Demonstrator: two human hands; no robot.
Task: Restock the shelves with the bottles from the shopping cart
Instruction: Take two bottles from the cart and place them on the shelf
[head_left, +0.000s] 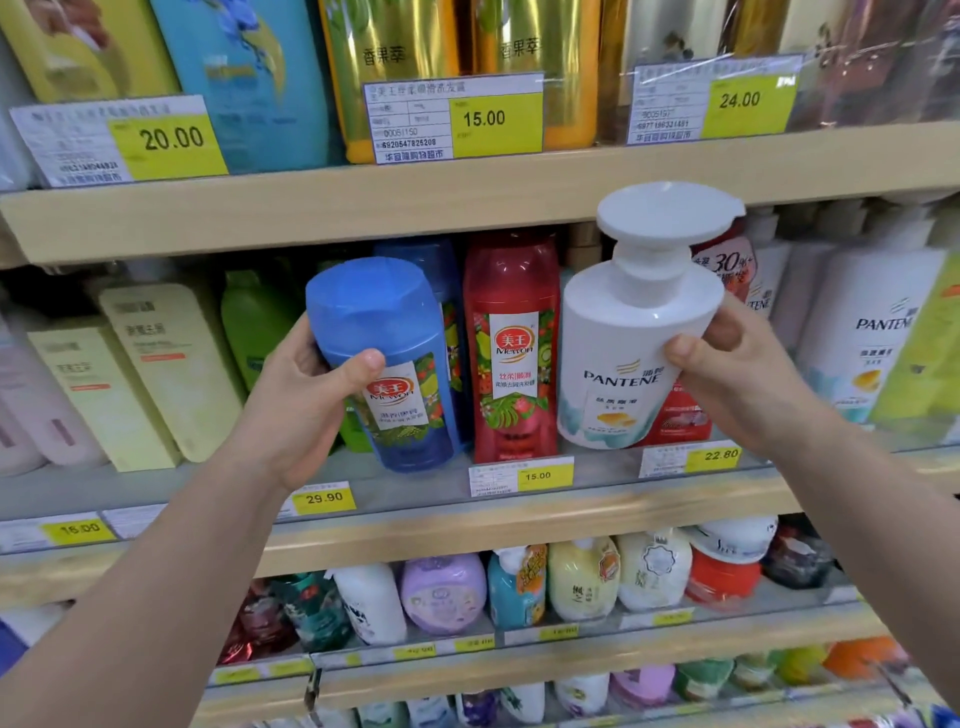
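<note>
From the head view, two bottles are in hand, one each. The left hand (306, 395) curls its fingers (363, 361) round a blue bottle (387, 364), tilted at the middle shelf (415, 525). The right hand (737, 374) grips a white pump bottle (628, 338) beside it. One red bottle (511, 343) stands upright on the shelf between them. Three yellow price tags line the upper shelf (467, 197).

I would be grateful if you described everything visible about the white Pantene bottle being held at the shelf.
The white Pantene bottle is a rounded, glossy plastic pump bottle with a wide flat white pump head, a blue brand name and a pale teal and yellow label design. It is tilted slightly, held by the right hand, whose thumb and fingers curl round its upper body. It is in front of the middle shelf, beside a red Mewon bottle.
</note>
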